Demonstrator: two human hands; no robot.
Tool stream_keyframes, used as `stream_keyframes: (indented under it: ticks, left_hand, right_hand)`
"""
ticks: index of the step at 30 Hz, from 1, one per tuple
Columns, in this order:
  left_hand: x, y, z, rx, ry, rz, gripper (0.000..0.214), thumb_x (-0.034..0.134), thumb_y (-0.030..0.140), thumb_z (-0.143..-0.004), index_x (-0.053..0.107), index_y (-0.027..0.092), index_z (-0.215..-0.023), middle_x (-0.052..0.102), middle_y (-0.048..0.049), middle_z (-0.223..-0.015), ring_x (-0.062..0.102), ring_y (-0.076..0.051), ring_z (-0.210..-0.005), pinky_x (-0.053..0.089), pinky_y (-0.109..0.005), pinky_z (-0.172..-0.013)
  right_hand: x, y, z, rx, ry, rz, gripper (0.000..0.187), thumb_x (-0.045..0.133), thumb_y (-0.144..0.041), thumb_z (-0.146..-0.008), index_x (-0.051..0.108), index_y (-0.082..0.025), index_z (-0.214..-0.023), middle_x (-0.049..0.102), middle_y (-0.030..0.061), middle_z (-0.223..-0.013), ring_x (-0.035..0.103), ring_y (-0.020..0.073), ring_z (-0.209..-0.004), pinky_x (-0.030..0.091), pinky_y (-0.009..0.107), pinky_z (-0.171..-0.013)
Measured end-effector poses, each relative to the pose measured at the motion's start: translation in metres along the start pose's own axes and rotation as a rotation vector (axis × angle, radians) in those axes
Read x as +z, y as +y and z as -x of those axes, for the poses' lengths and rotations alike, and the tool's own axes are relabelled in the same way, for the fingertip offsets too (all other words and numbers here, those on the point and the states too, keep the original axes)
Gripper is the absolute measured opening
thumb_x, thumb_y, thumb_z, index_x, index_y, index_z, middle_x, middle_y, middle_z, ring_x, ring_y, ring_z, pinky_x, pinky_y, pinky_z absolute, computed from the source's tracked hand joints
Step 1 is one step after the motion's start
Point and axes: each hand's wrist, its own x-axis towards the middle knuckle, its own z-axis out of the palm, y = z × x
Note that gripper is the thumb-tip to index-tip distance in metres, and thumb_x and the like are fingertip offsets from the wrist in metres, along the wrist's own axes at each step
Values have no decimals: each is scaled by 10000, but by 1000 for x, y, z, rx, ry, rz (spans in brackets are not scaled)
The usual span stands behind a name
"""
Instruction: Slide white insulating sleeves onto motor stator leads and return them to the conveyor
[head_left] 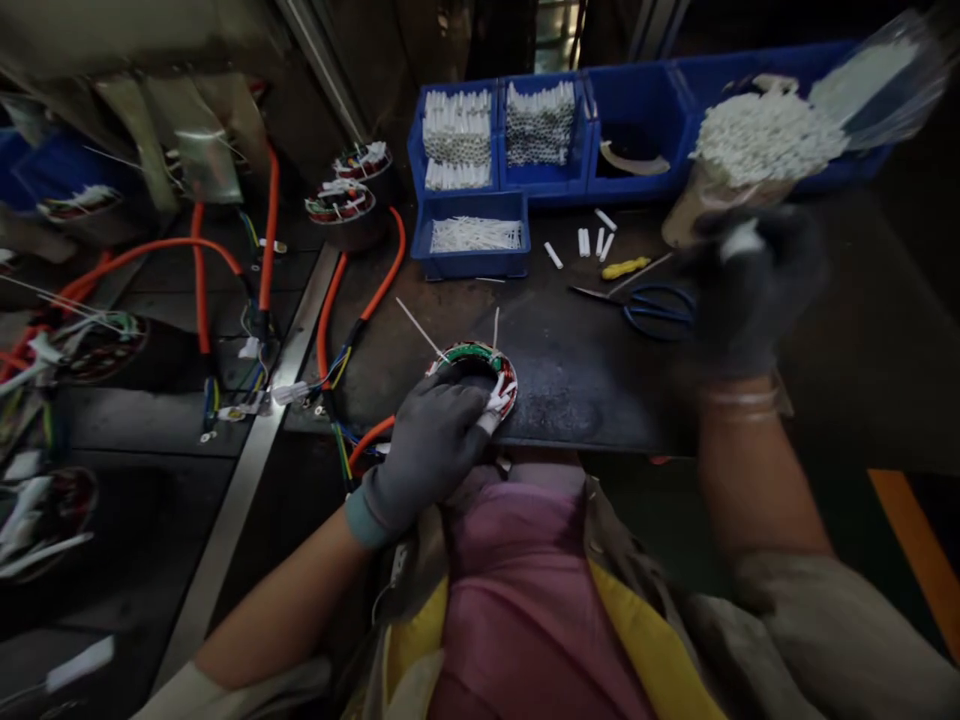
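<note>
My left hand [442,430], in a grey glove, is closed on the near side of a ring-shaped motor stator [508,380] at the bench's front edge. Red windings, green insulation and white sleeves show on the ring, and two thin white cable ties [420,327] stick up from it. Further right, my gloved right hand [750,280] is raised over the bench and smeared by motion. Its fingers look closed around a small white piece that I cannot make out. Just behind it stands a bundle of white tubes or ties [769,135] in a brown wrapper.
Blue-handled scissors [660,308], a yellow-handled tool [625,268] and several loose white sleeves [553,256] lie mid-bench. Blue bins [592,185] line the back, and a small blue tray [472,264] holds cable ties. Wired motors [352,225] with orange cables [274,230] crowd the left.
</note>
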Motion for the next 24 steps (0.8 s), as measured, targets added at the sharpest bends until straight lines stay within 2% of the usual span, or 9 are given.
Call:
stream_keyframes:
  ticks: [5, 8, 10, 15, 19, 24]
  left_hand:
    - [-3, 5, -1, -41, -53, -13, 257, 494, 284, -1065, 674, 174, -917, 743, -67, -899, 658, -226, -827, 488, -385, -843]
    - [-5, 6, -1, -58, -91, -23, 272, 489, 301, -1070, 678, 172, -922, 735, -72, -900, 652, -230, -844, 486, -384, -850]
    - [-6, 5, -1, -56, -106, -24, 281, 493, 308, -1069, 676, 171, -905, 723, -68, -878, 646, -229, -835, 484, -385, -850]
    - [-5, 5, 0, -56, -104, -55, 304, 490, 344, -1075, 669, 177, -895, 713, -68, -864, 633, -228, -829, 474, -380, -845]
    - [-5, 4, -1, -41, -102, -67, 321, 472, 349, -1085, 672, 173, -905, 713, -65, -859, 626, -221, -811, 455, -366, -808]
    - [-5, 3, -2, -42, -126, -60, 271, 499, 321, -1063, 667, 176, -907, 711, -62, -866, 636, -237, -835, 441, -379, -790]
  right_hand:
    - [54, -57, 109, 81, -38, -280, 253, 727, -491, -952, 784, -292, -1097, 786, 106, -1087, 723, 350, -1081, 629, 501, -852]
    - [69, -80, 162, 98, -27, -460, 204, 657, -455, -1019, 797, -311, -1052, 808, 68, -984, 771, 290, -922, 636, 426, -781]
    - [73, -88, 183, 79, -75, -565, 204, 631, -426, -1044, 803, -319, -1067, 818, 52, -970, 786, 262, -880, 640, 389, -770]
    - [85, -87, 197, 33, -239, -679, 228, 593, -389, -1064, 799, -305, -1116, 824, 59, -1050, 796, 252, -991, 646, 371, -872]
    - [91, -82, 200, 44, -271, -656, 213, 593, -352, -1062, 787, -305, -1137, 822, 48, -1053, 794, 234, -991, 634, 348, -887]
    - [81, -83, 195, 60, -249, -623, 204, 597, -336, -1064, 790, -303, -1121, 822, 37, -1025, 793, 215, -929, 629, 318, -820]
